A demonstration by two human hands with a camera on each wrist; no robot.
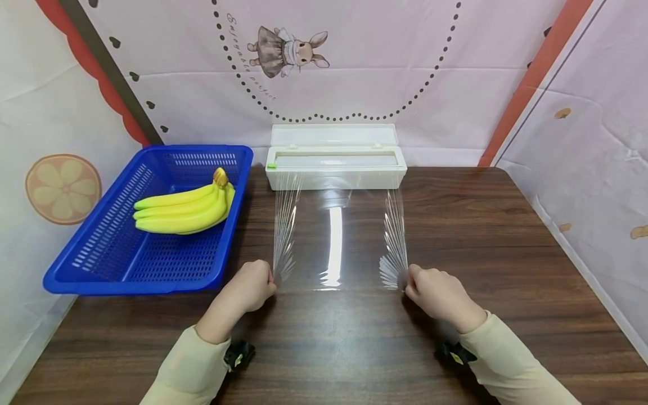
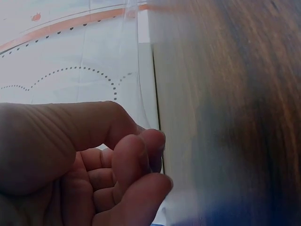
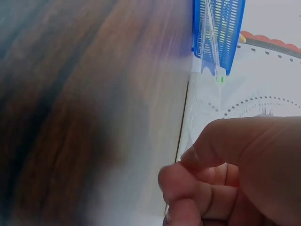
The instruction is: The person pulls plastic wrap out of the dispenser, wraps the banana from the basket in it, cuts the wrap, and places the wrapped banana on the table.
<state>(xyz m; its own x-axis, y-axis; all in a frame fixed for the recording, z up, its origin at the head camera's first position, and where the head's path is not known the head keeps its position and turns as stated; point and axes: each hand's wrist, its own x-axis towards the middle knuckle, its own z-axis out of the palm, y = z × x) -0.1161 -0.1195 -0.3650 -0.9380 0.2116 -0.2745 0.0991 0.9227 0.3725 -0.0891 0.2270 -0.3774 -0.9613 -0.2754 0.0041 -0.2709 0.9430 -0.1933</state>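
Observation:
A sheet of clear plastic wrap point(image 1: 349, 242) stretches from a white wrap dispenser box point(image 1: 336, 179) toward the person, above the wooden table. The left hand point(image 1: 255, 285) pinches its near left corner, and the right hand point(image 1: 435, 292) pinches the near right corner. Pleats fan out from both grips along the sheet's sides. In the left wrist view, the left thumb point(image 2: 94, 123) bends against the curled fingers. The right wrist view has the right thumb point(image 3: 225, 141) pressed to the fingertips, with film running away from it. The dispenser's lid point(image 1: 334, 135) stands raised at the back.
To the left stands a blue plastic basket point(image 1: 136, 287) holding a bunch of yellow bananas point(image 1: 187, 211). A printed cloth point(image 1: 379, 50) hangs behind the dark wooden table point(image 1: 481, 236). A small green piece point(image 1: 271, 166) sits at the dispenser's left end.

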